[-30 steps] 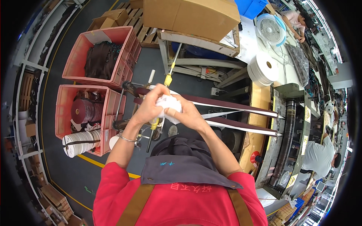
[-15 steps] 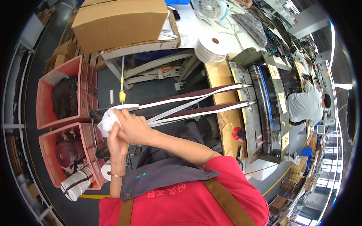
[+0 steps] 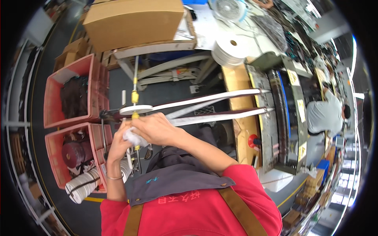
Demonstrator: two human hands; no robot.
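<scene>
Both my hands are closed around a crumpled wad of thin white film point(image 3: 134, 138). My left hand point(image 3: 119, 144) grips it from the left, its fingers partly hidden. Over its right side bends my right hand point(image 3: 158, 126). Just beyond them, a flat roll of white tape point(image 3: 136, 109) sits on an upright rod with yellow collars point(image 3: 135, 96). White tapes point(image 3: 208, 99) and dark maroon strips stretch from there to the roller machine point(image 3: 278, 112) on the right, passing close to my right hand.
Two pink crates point(image 3: 48, 98) stand at the left, holding dark cloth and a maroon roll point(image 3: 75, 154). A strapped white roll point(image 3: 83, 185) leans by the nearer crate. Ahead are a cardboard box point(image 3: 134, 25), a large white spool point(image 3: 228, 51) and a fan point(image 3: 229, 10). Another person point(image 3: 325, 112) works at far right.
My hands have come nearer my body and rightward with the white film, which looks more bunched between them. The whole view has shifted slightly.
</scene>
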